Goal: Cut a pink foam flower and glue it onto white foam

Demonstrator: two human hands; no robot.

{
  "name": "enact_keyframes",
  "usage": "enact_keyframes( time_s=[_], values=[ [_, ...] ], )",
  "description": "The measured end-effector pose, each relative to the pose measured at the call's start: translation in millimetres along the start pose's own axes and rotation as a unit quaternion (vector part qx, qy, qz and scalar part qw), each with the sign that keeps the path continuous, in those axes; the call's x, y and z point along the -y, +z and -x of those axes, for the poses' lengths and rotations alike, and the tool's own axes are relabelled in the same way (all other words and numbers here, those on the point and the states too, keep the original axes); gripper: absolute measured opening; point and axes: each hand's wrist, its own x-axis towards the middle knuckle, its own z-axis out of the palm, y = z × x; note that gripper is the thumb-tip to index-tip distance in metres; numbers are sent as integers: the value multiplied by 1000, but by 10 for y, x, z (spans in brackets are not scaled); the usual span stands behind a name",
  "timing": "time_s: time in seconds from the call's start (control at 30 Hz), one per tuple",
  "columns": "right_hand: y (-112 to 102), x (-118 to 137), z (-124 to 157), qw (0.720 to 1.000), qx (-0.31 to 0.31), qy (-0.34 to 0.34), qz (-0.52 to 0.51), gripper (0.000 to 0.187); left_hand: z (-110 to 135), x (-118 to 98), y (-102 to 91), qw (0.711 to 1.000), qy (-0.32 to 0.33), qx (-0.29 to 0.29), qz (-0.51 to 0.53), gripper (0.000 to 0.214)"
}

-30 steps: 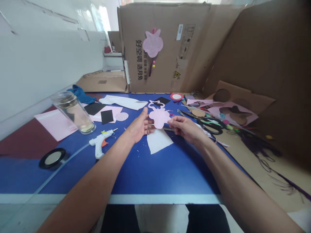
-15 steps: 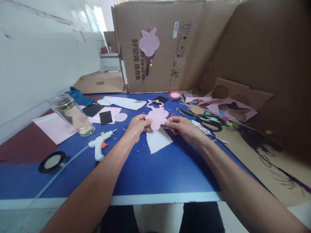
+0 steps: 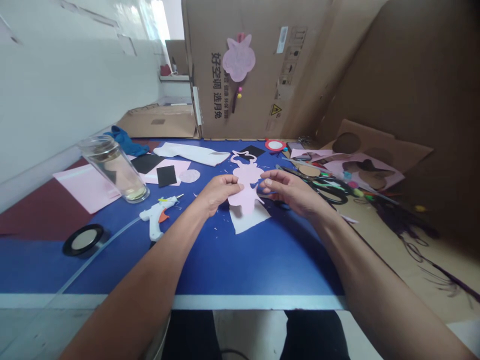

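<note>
A pink paper cut-out [image 3: 245, 186] with rounded lobes is held up just above the blue table [image 3: 240, 260], near its middle. My left hand [image 3: 217, 192] pinches its left edge with curled fingers. My right hand [image 3: 287, 189] pinches its right edge, thumb on top. Below the cut-out lies a white paper scrap [image 3: 249, 220] on the table. A pink outline offcut [image 3: 243, 158] lies just beyond the cut-out.
A glass jar [image 3: 112, 169], a white glue gun [image 3: 159, 220] and a black tape roll [image 3: 83, 240] sit at the left. Scissors [image 3: 330, 192], pink sheets and cardboard pieces crowd the right. A large cardboard box [image 3: 262, 70] with a pink cut-out stands behind.
My left hand went from flat and open beside the cut-out to pinching its edge. Both hands then turned the cut-out from lying sideways to standing taller, slightly nearer me.
</note>
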Motion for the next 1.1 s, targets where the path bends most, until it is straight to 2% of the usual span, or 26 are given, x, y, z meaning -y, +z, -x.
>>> enact_keyframes(
  time_s=[0.17,0.3,0.47,0.6,0.7,0.93,1.1],
  values=[
    [121,-79,4,999,51,-5,18,46,68,11,44,996,7,73,-55,15],
    [208,-111,0,998,65,4,21,44,84,1,57,994,-1,98,-55,17],
    [197,-119,-30,1000,-4,11,28,40,46,-7,18,997,-42,50,-44,23],
    [178,-109,-21,998,36,36,48,39,11,2,-14,998,-31,10,-49,21],
    [196,-111,-7,996,63,30,63,39,10,3,-13,997,-14,15,-69,21],
    [204,-172,-37,989,16,13,147,33,36,18,40,996,-8,11,-83,20],
    [186,-212,-46,980,6,10,196,27,26,45,55,993,-4,-4,-120,21]
  ],
)
